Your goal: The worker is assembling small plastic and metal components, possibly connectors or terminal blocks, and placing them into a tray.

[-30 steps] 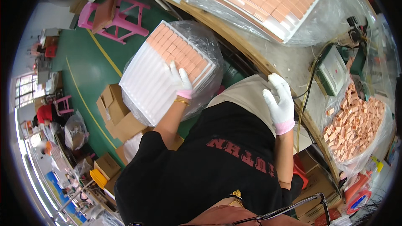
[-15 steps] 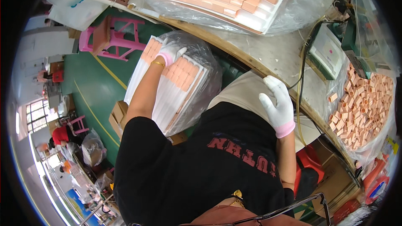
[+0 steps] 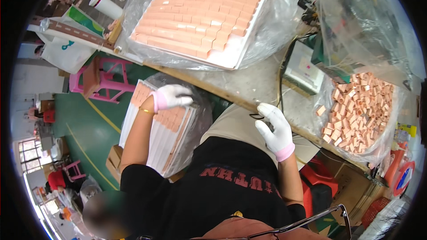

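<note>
My left hand (image 3: 172, 97), in a white glove with a pink cuff, hovers over a tray (image 3: 155, 138) of white strips with rows of copper-pink blocks (image 3: 171, 118). Its fingers are stretched out, and nothing shows in them. Clear plastic (image 3: 202, 115) surrounds this tray, which sits lower than the workbench. My right hand (image 3: 276, 129), gloved alike, is held up beside the workbench edge with thumb and fingers apart and nothing visible between them. On the workbench (image 3: 255, 82), a large white tray (image 3: 233, 58) carries many rows of the same blocks on clear plastic.
Loose copper-pink pieces (image 3: 360, 111) lie heaped on plastic at the right. A pale box-shaped device (image 3: 304, 73) with cables stands beside them. A pink stool (image 3: 104, 80) is on the green floor at left. A red stool (image 3: 318, 180) and cardboard (image 3: 356, 186) are at lower right.
The view has shifted, showing more of the bench tray. My left hand has moved from the tray's blocks toward its far right edge, fingers now extended. My right hand keeps its open pose.
</note>
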Demonstrator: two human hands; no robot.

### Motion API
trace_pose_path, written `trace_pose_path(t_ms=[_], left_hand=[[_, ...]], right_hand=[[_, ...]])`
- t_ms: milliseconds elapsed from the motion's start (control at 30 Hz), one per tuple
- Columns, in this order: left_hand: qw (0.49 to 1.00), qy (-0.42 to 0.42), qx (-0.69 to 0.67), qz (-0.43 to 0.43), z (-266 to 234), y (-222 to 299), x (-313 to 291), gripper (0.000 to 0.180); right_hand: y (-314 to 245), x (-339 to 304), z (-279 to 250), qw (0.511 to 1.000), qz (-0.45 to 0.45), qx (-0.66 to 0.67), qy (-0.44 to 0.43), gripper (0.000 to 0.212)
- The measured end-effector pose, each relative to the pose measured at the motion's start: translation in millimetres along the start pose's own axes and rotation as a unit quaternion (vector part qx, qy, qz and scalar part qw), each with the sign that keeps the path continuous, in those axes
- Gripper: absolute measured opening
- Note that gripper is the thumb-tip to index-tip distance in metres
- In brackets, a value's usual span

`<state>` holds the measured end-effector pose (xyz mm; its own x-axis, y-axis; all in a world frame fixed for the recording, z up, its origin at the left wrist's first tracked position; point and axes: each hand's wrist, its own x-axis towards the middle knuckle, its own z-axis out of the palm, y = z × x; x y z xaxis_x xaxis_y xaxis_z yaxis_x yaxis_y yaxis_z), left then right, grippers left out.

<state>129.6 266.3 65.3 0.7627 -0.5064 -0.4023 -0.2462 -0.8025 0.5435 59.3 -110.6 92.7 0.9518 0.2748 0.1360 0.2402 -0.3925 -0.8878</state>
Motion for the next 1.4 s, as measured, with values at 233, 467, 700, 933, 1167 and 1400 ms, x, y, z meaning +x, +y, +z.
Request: trace_pose_path(t_ms=[233,467,700,933,1167,1400], left_hand=[[0.891,0.334,0.234,0.2,-72,110,60,0.023],[0.89,0.25,0.352,0.145,-84,71,72,0.029],[0.897,0.274,0.283,0.202,-77,70,86,0.027],[0.902,0.262,0.302,0.164,-81,94,70,0.032],[0.945,0.13,-0.222,0.2,10,201,120,0.032],[0.926,0.113,-0.293,0.208,45,219,149,0.035]], right_hand=[[10,-9,-29,0.996,-0.022,-0.039,0.078,0.033],[47,-35,-83,0.966,0.007,-0.159,0.205,0.025],[80,-38,-151,0.898,0.051,-0.397,0.181,0.019],[93,-26,-134,0.866,-0.031,-0.497,0.035,0.027],[43,2,-95,0.939,0.114,0.267,0.183,0.048],[41,25,-82,0.975,-0.059,-0.08,0.199,0.039]])
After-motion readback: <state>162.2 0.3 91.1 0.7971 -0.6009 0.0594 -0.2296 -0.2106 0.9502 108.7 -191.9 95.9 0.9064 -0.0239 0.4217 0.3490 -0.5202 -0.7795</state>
